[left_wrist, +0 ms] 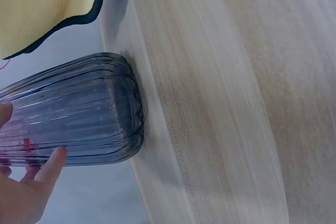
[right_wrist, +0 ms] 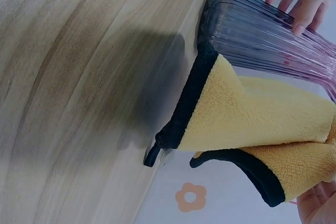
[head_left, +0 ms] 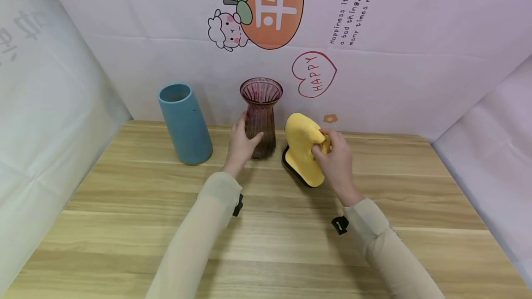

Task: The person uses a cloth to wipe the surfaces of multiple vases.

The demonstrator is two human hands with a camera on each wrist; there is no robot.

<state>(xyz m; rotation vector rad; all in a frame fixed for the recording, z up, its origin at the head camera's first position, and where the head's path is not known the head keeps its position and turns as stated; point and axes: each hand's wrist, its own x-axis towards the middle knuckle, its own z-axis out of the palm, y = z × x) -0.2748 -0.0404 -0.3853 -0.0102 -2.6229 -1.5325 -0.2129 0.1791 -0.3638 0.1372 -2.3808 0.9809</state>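
Note:
A ribbed glass vase (head_left: 262, 126), pink at its flared rim and darker below, stands upright on the wooden table. My left hand (head_left: 242, 142) grips its left side, with fingers behind and thumb in front; the left wrist view shows the fingertips on the glass (left_wrist: 79, 114). To the right of the vase, my right hand (head_left: 337, 160) pinches a yellow cloth (head_left: 303, 146) with black edging. The cloth hangs folded from the fingers, its lower edge close over the table. In the right wrist view the cloth (right_wrist: 252, 114) overlaps part of the vase.
A tall blue vase (head_left: 187, 126) stands at the left, near the back edge of the table (head_left: 282, 243). Behind everything rises a white printed backdrop (head_left: 166, 50), which continues along both sides. Both forearms reach in from the front.

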